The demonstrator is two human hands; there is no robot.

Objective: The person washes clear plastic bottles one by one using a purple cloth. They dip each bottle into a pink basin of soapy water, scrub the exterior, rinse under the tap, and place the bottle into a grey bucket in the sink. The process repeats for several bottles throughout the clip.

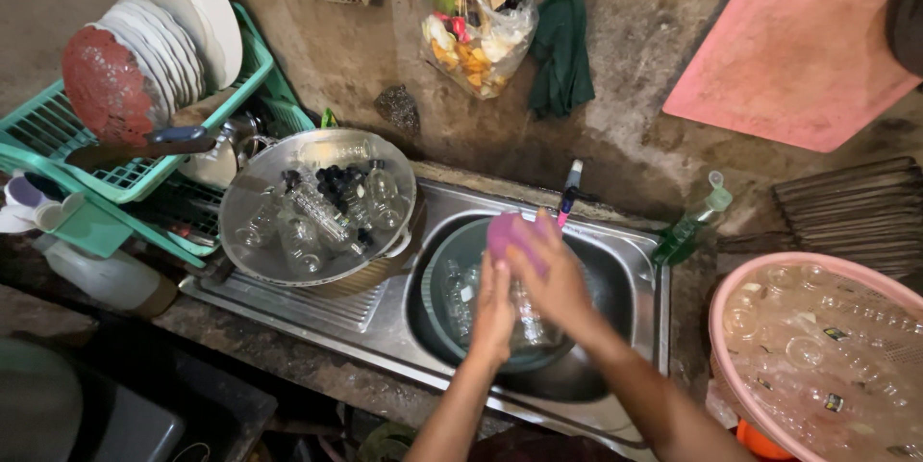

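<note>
Glass bottle (pixel 524 318) stood roughly upright between both palms, left hand (pixel 495 313) clasped round its side, right hand (pixel 553 279) just above, fingers closed on a purple sponge (pixel 510 231).

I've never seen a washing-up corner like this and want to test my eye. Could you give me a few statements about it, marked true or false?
1. The right hand holds a pink sponge. True.
2. The left hand is on a clear bottle over the sink. True.
3. The metal pan left of the sink is empty. False: it holds clear bottles and dark caps.
4. The plates stand in a pink rack. False: the rack is green.
5. A green cloth hangs on the wall. True.
6. The pink basket at the right holds plates. False: it holds clear bottles.
</note>
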